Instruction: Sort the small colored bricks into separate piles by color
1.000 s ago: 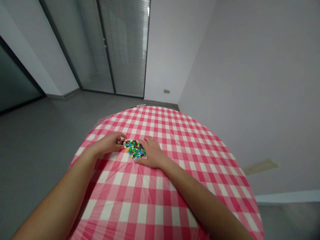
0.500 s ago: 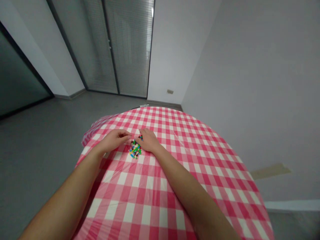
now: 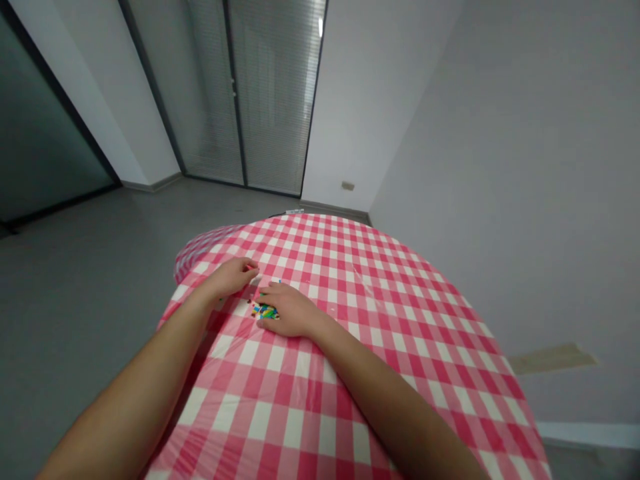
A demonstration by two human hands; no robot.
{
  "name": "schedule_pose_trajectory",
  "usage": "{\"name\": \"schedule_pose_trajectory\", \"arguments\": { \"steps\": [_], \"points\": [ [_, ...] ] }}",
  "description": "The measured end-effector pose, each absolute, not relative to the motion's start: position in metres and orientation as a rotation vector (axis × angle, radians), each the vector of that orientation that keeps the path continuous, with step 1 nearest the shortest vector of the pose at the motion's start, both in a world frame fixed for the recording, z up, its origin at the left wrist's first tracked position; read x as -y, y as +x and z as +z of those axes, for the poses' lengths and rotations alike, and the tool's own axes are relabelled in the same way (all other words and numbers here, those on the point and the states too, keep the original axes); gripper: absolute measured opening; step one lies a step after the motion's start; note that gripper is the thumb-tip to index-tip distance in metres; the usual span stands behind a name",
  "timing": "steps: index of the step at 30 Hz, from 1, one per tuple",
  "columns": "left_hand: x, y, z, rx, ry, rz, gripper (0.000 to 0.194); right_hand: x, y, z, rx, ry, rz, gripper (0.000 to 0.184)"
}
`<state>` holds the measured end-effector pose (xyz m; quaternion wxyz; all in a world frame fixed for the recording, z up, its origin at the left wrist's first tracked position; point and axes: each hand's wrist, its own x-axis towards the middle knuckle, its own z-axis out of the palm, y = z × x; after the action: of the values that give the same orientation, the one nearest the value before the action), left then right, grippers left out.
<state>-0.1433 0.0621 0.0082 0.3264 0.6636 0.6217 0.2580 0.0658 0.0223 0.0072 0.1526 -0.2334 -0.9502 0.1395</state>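
Observation:
A small pile of tiny multicoloured toy bricks [image 3: 265, 311] lies on the red-and-white checked tablecloth [image 3: 295, 360]. My right hand [image 3: 290, 310] rests palm down over the pile's right side, its fingers spread and reaching around the pieces, covering part of them. Just beyond the pile to the left is my left hand [image 3: 234, 275], its thumb and fingers curled toward each other in a pinch. Whatever sits between those fingertips is too small to make out. A few loose pieces lie between the left hand and the pile.
The round table's edge curves away to the far side and right. Bunched checked cloth [image 3: 200, 250] hangs at the left edge. A white power strip [image 3: 294, 211] shows past the far edge. Beyond are glass doors [image 3: 270, 100] and a wall [image 3: 525, 167].
My right hand has moved nearer to me and spread over the pile, which now looks more gathered. My left hand's fingers have curled in more. The view has shifted slightly.

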Motion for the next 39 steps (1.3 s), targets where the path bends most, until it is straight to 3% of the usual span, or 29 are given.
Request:
{"name": "schedule_pose_trajectory", "arguments": {
  "steps": [4, 11, 14, 19, 28, 33, 37, 39],
  "points": [
    [-0.054, -0.135, 0.013, -1.524, 1.746, 0.530, 0.040, -0.006, 0.081, 0.008, 2.719, -0.708, 0.391, 0.032],
    [-0.036, -0.114, 0.033, -1.337, 2.010, 0.248, 0.041, -0.009, 0.113, -0.005, 2.574, -1.177, 0.228, 0.081],
    [-0.030, -0.105, 0.037, -1.259, 2.015, 0.191, 0.040, -0.029, 0.118, -0.011, 2.477, -1.364, 0.157, 0.078],
    [-0.029, -0.111, 0.040, -1.247, 1.708, 0.283, 0.046, -0.060, 0.102, -0.012, 2.384, -1.442, 0.170, 0.056],
    [-0.054, -0.148, 0.034, -1.634, 1.758, 0.701, 0.035, -0.056, 0.053, -0.002, 2.548, -0.874, 0.581, 0.044],
    [-0.055, -0.147, 0.032, -1.742, 1.690, 0.748, 0.034, -0.024, 0.061, 0.009, 2.670, -0.750, 0.611, 0.057],
    [-0.056, -0.148, 0.031, -1.727, 1.741, 0.758, 0.035, -0.004, 0.072, 0.010, 2.729, -0.787, 0.450, 0.082],
    [-0.058, -0.149, 0.029, -1.732, 1.738, 0.764, 0.035, -0.002, 0.072, 0.007, 2.713, -0.892, 0.352, 0.086]
  ]
}}
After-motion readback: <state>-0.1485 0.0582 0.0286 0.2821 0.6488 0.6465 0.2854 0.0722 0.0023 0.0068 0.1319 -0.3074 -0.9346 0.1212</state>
